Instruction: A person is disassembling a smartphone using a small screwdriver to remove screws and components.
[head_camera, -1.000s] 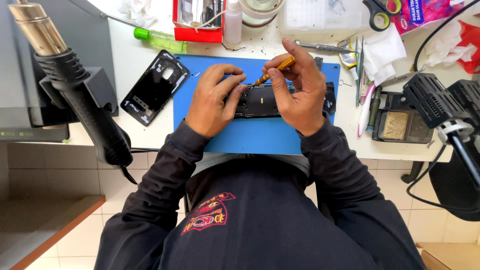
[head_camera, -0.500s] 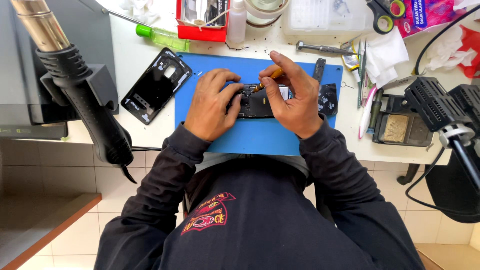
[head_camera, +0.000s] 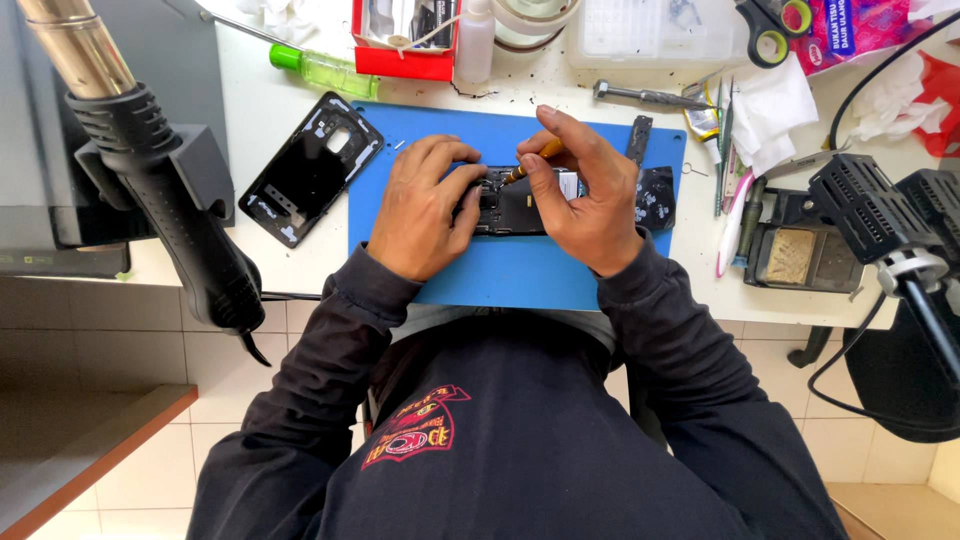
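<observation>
Phone (head_camera: 515, 205) open on the blue mat (head_camera: 440, 280), between your hands, screwdriver on it.

Your left hand (head_camera: 420, 210) clamps the phone's left end, fingers curled over the edge; your right hand (head_camera: 590, 195) pinches the yellow-handled screwdriver (head_camera: 530, 163) between thumb and fingertips, tip down in the upper part of the board. Keep the driver upright, press straight down, turn slowly, and brace the phone flat. Back cover (head_camera: 310, 168) lies apart to the left.
</observation>
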